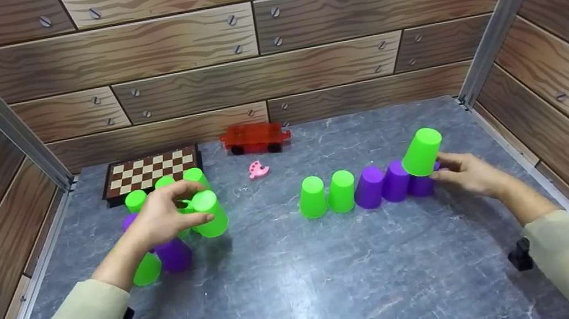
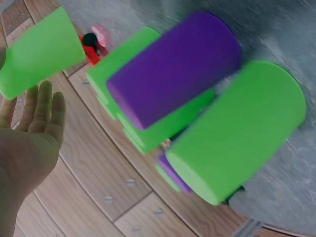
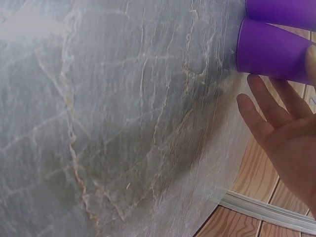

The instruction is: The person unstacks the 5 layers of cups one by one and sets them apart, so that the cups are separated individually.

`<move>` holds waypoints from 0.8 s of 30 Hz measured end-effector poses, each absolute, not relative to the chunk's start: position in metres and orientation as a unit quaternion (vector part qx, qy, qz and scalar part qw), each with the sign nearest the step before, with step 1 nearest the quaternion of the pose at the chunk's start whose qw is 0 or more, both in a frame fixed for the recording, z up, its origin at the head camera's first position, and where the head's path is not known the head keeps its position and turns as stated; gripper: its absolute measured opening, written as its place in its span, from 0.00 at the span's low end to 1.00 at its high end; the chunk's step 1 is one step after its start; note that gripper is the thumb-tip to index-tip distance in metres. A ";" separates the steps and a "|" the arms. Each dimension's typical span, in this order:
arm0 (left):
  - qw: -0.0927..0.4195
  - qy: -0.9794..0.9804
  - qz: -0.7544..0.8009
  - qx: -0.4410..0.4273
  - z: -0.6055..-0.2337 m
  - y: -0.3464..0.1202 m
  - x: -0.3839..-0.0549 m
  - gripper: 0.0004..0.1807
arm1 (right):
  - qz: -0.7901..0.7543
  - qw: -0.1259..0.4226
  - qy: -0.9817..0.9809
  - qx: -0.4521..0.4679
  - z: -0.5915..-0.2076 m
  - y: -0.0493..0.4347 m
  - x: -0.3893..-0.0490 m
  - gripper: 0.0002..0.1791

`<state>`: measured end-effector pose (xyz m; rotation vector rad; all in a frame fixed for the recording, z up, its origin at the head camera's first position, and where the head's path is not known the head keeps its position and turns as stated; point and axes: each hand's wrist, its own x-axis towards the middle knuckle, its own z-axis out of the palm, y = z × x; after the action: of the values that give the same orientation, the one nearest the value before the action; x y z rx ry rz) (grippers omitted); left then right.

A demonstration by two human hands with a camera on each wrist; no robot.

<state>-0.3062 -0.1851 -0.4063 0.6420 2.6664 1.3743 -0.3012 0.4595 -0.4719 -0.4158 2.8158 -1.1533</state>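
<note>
My left hand (image 1: 164, 215) grips a green cup (image 1: 212, 217), bottom up, with the thumb across its near side. Around that hand stand several other upturned cups, among them a purple cup (image 1: 175, 255) and a green cup (image 1: 146, 270). In the left wrist view, the gripped cup (image 2: 42, 54) is apart from the rest. At the far right, my right hand (image 1: 470, 175) pinches the end purple cup (image 3: 276, 52) near its top, between thumb and fingers. An upturned green cup (image 1: 422, 152) perches on top of the row's last two purple cups, beside the fingertips.
Two green cups (image 1: 313, 197) and more purple cups (image 1: 370, 187) continue the row leftward. A checkered game board (image 1: 152, 171), a red toy wagon (image 1: 255, 138) and a small pink toy (image 1: 258, 170) lie toward the back. Wood-patterned walls (image 1: 190, 42) enclose the grey marbled table (image 1: 303, 290).
</note>
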 end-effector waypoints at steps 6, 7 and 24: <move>0.048 0.886 0.408 0.216 -0.412 -0.196 -0.308 0.28 | -0.390 0.045 0.910 -0.133 -0.473 0.460 -0.301 0.33; 0.050 0.889 0.401 0.218 -0.413 -0.197 -0.308 0.28 | -0.392 0.047 0.909 -0.133 -0.473 0.460 -0.301 0.33; 0.059 0.914 0.318 0.247 -0.431 -0.205 -0.310 0.27 | -0.384 0.046 0.913 -0.132 -0.472 0.461 -0.302 0.33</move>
<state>-0.3096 -0.2055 -0.4308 0.7474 2.7676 0.9620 -0.3024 0.4609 -0.4721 -0.4035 2.7865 -1.1717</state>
